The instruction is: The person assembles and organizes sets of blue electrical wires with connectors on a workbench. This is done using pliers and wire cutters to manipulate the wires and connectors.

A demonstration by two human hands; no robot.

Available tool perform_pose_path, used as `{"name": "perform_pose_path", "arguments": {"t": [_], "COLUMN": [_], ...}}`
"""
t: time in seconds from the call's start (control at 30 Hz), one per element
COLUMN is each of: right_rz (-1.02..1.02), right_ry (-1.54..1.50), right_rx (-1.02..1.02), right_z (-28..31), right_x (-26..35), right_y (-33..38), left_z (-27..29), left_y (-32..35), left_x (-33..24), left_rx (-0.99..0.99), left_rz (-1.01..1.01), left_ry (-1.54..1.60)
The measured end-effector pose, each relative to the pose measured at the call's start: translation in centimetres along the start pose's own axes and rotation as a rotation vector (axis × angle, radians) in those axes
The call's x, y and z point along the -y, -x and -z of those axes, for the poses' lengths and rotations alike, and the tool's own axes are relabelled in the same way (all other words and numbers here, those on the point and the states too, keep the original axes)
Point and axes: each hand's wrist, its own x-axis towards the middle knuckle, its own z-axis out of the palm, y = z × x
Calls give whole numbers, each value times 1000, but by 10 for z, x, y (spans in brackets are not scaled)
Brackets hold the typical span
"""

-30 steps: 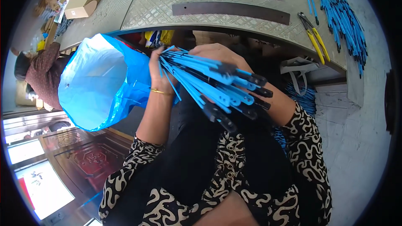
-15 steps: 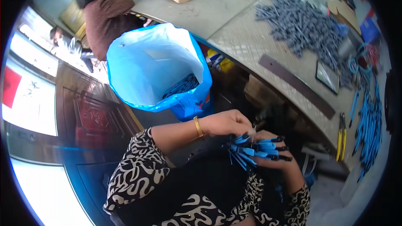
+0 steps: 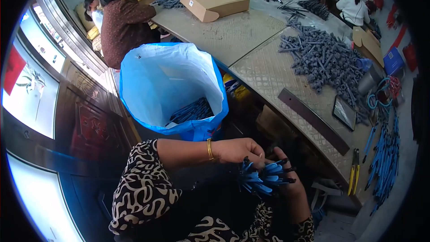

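A second before, the bundle (image 3: 265, 178) of blue, black-tipped rods was held up high against the blue bag (image 3: 172, 90); by this moment it had come down into the lap, below and to the right of the bag's mouth. The head had also swung left, so the bag and the long surface (image 3: 251, 40) filled the view. The left hand (image 3: 236, 150) was closed over the top of the bundle, and the right hand (image 3: 286, 183) cupped it from beneath, its fingers wrapped around the rods. Judging by this, the rods were being squared up in both hands, not dropped in yet; more of the same rods (image 3: 192, 111) already lay at the bottom of the bag.

The bag stood open just beside the surface's edge, white inside, with a small dark mark near its rim. A flat brown box (image 3: 214, 1) lay on the surface farther off, bearing a small white label with dark print. Grey parts (image 3: 324, 60) were heaped to the right, near a dark flat bar (image 3: 312, 120), yellow-handled pliers (image 3: 354, 172) and loose blue rods (image 3: 387, 157). Behind the bag a person in brown (image 3: 123, 22) sat at the surface. A red sign (image 3: 13, 69) showed on the window at the left.
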Motion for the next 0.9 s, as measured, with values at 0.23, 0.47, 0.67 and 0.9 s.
{"name": "perform_pose_path", "arguments": {"t": [0.23,0.47,0.67,0.9], "right_rz": [59,-109,73,-70], "right_ry": [85,110,246,205], "right_rx": [-109,-100,-112,-154], "right_z": [7,25,-9,-15], "right_x": [-62,-76,-44,-45], "right_y": [-6,-17,3,9], "left_z": [0,-19,-20,-9], "left_y": [-5,-15,-19,-27], "left_x": [-1,-8,-7,0], "left_rx": [-89,-24,46,319], "left_rz": [-36,18,89,66], "left_ry": [92,79,40,-27]}}
